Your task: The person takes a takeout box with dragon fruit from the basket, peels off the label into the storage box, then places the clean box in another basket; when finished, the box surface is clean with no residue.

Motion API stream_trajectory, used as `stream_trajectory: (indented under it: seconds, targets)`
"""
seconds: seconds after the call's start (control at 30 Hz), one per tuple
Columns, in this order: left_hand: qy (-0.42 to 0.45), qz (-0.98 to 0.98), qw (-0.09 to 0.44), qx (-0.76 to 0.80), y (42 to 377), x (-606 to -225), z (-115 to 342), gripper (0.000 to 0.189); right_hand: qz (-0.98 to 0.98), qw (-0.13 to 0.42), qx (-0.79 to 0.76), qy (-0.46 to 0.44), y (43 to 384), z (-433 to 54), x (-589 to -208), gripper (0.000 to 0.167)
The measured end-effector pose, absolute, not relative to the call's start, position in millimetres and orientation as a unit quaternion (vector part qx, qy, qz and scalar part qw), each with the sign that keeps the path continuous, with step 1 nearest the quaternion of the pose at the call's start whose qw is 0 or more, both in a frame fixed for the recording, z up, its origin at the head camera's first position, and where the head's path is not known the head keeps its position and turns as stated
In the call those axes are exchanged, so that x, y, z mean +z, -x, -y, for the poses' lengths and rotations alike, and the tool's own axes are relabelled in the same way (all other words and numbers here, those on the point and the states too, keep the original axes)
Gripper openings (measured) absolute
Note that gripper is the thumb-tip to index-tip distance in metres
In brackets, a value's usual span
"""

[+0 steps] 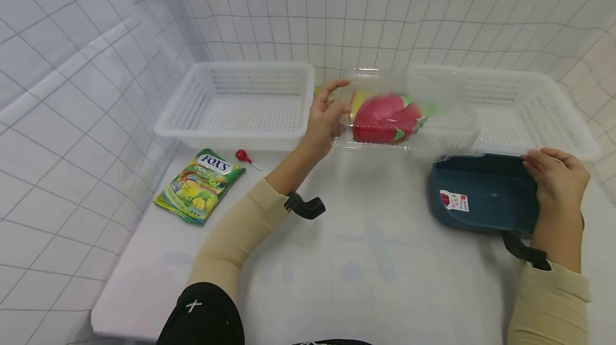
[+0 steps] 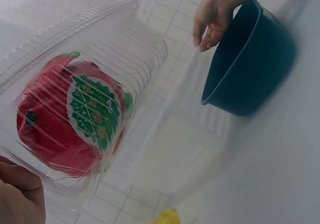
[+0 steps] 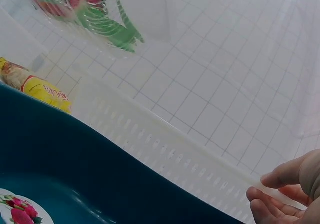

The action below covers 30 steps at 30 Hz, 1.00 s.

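Observation:
My left hand (image 1: pixel 323 120) grips the near-left end of a clear plastic clamshell box (image 1: pixel 445 120), which is held above the table. Inside the box is a red dragon fruit (image 2: pixel 55 119) with green tips and a green label. My right hand (image 1: pixel 558 179) has thumb and fingers on either side of the front rim of the right white basket (image 3: pixel 165 124), pinching it near its right corner. Just in front of that basket stands a dark teal basin (image 1: pixel 491 195) with a small fruit-picture sticker, below and left of the right hand.
Another white basket (image 1: pixel 240 136) stands at the back left. Before it lie a green-and-yellow candy bag (image 1: pixel 199 187) and a red lollipop (image 1: pixel 242 156). A yellow packet (image 3: pixel 45 91) lies between the baskets, mostly hidden in the head view. Grid-patterned cloth (image 1: pixel 308 24) hangs behind.

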<state>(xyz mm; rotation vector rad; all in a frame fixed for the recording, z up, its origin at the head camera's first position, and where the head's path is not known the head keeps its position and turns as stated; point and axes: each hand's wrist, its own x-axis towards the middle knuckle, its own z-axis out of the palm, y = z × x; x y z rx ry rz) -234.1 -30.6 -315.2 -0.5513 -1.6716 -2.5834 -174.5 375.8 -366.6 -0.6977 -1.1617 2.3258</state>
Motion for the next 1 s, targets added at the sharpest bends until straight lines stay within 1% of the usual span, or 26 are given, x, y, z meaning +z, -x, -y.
stream_trajectory:
  seconds: [0.3,0.53,0.73,1.0]
  targets:
    - [0.168,0.519,-0.029,-0.837,251,-307,12,0.040,0.419,0.232,0.844,0.243,176,-375,-366,0.022]
    - [0.178,0.535,-0.035,-0.825,261,-294,-3,0.038,0.387,0.205,0.870,0.227,170,-376,-364,0.022]
    - [0.195,0.536,-0.020,-0.821,272,-290,-18,0.036,0.392,0.209,0.869,0.220,169,-374,-365,0.022]
    - [0.187,0.494,-0.045,-0.848,282,-289,-38,0.036,0.400,0.215,0.862,0.223,169,-372,-367,0.024]
